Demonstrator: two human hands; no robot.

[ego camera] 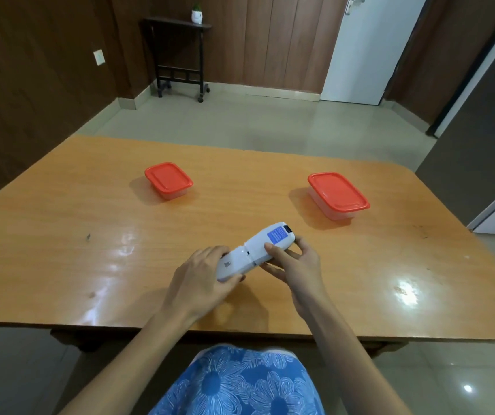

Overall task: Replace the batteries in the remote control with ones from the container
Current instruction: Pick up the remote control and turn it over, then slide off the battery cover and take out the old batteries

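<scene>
Item: remote control (pixel 255 251), white, held back-side up just above the table (pixel 60 235) at its near centre, long axis running from 7 to 1 o'clock. A blue label is seen at the far end, a small printed code at the near end, and a seam with a dark notch crosses the middle

Left hand (pixel 201 278): closed around the near end. Right hand (pixel 295 263): fingers curled on the far half, thumb pressed on top

Risks, as judged: the cover may jam or spring off if pushed askew; the batteries could be spilled and rolled off the table

Containers (pixel 169 180) (pixel 338 193): two, red-lidded, shut, at 11 and 1 o'clock, well apart; contents cannot be told
</scene>
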